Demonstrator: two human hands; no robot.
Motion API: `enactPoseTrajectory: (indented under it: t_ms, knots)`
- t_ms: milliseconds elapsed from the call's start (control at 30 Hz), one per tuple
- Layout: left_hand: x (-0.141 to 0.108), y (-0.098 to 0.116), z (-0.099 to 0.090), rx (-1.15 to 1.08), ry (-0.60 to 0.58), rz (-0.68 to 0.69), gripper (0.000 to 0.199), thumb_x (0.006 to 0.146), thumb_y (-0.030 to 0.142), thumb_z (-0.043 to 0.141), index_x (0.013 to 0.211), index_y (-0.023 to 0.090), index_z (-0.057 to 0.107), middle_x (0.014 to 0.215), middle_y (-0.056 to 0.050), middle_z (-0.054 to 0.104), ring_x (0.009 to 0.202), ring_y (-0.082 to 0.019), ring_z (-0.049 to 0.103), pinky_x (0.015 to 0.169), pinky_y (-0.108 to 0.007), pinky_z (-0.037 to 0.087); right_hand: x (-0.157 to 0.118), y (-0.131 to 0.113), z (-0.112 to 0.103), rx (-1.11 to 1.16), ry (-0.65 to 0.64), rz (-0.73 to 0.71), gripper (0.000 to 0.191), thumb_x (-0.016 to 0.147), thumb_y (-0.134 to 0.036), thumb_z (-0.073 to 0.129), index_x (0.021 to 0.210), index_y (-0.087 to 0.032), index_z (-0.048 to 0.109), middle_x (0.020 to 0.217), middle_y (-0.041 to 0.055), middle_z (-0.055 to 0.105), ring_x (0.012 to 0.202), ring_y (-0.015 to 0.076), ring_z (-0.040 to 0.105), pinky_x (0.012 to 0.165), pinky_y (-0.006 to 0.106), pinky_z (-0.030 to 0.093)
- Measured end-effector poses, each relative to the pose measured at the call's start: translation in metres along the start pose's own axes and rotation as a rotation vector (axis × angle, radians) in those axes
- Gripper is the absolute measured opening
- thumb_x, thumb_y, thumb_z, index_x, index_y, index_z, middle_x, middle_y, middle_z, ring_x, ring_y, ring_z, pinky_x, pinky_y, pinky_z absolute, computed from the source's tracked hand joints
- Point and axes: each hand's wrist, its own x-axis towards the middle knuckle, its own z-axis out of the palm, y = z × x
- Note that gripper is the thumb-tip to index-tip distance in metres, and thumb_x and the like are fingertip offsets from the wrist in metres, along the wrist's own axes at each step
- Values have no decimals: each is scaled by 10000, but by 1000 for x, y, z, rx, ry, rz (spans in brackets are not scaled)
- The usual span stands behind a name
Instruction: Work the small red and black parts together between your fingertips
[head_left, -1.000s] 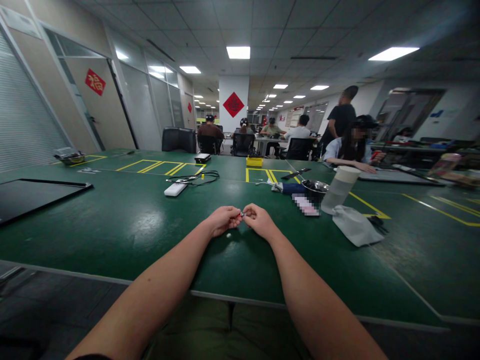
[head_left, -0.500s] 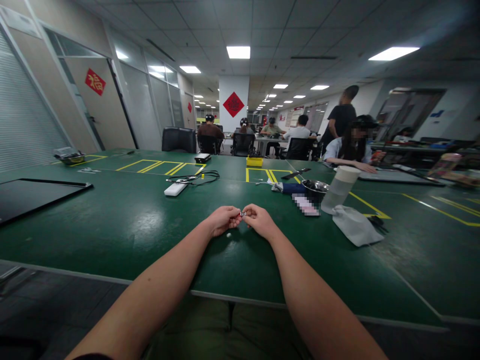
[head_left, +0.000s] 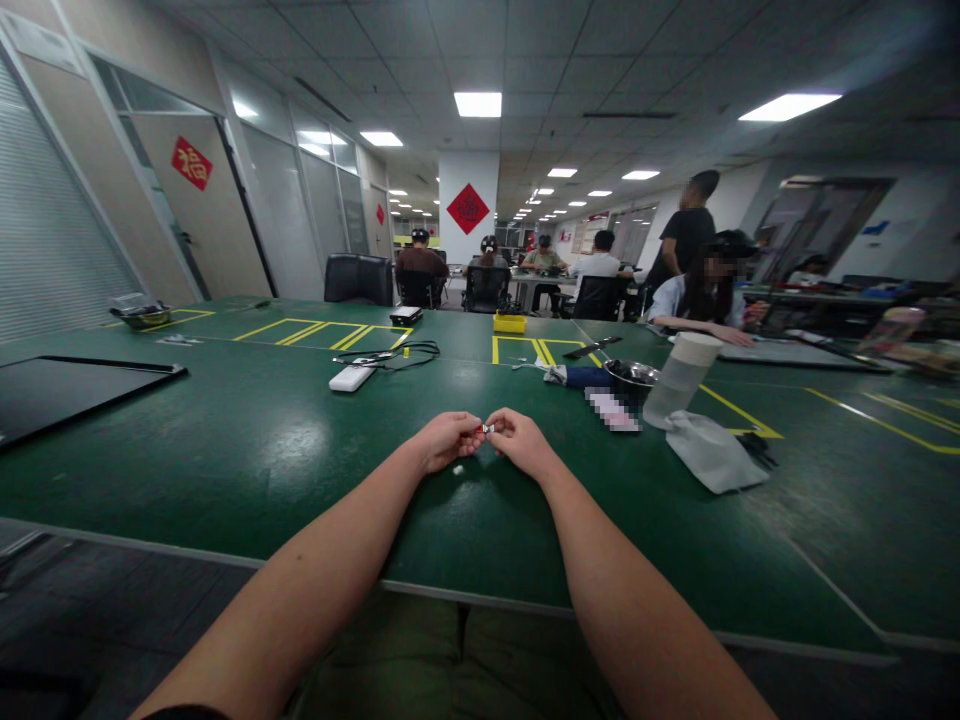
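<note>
Green covers the counter, the largest thing here, its pale near edge passing beneath both forearms and meeting a corner at lower right. Toward the counter's left side lies a flat black panel; a wide glossy stretch between it and the left forearm gives that arm open room. On the right, a limp white pouch and a translucent cylinder stand close together, well in from the near edge, so the room beyond the right hand is narrower. Just behind the cylinder sits a metal bowl.

Left hand and right hand meet well in from the near edge, the fingers of each pinched on one small red-and-silver piece, which spans the slim gap between them. Whether the hands rest on the surface, I cannot tell. Farther toward the far edge lies a white block. Smallest is a white scrap, just nearer than the left fingertips.
</note>
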Motion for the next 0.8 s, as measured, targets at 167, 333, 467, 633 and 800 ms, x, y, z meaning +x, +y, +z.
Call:
enactPoseTrajectory:
  t_ms: [167, 333, 467, 633, 800]
  knots:
    - [2, 1, -3, -56, 49, 23, 16, 763, 118, 605, 753, 108, 597, 665, -43, 606, 467, -46, 514, 435, -132, 401, 0, -2, -1, -35, 4, 9, 181, 700, -250, 587, 859, -166, 567, 695, -22, 545, 484, 88, 522, 459, 207, 425]
    - [7, -1, -6, -128, 98, 24, 81, 805, 99, 582, 863, 99, 638, 681, -49, 618, 484, -41, 530, 467, -124, 443, -1, -1, -3, -75, 8, 2, 167, 705, -237, 566, 858, -171, 568, 697, -20, 566, 481, 94, 534, 465, 213, 406]
    - [10, -3, -6, -188, 95, 51, 62, 815, 61, 574, 812, 71, 636, 731, -70, 625, 592, -54, 594, 605, -128, 516, 0, 2, -4, -99, 10, -1, 165, 713, -235, 556, 863, -168, 573, 695, -22, 570, 486, 97, 547, 480, 217, 407]
    - [9, -3, -4, -196, 136, 58, 89, 790, 8, 584, 811, 87, 620, 777, -69, 630, 723, -93, 647, 720, -160, 545, 0, 2, -3, -114, 12, -4, 164, 704, -229, 555, 856, -171, 574, 672, -29, 563, 479, 96, 536, 476, 214, 402]
    - [7, -2, -3, -180, 104, 46, 108, 794, 6, 568, 837, 86, 625, 781, -76, 637, 684, -89, 643, 692, -162, 546, 0, 3, -2, -97, 5, -5, 165, 703, -228, 551, 857, -173, 574, 671, -26, 567, 475, 99, 536, 468, 215, 395]
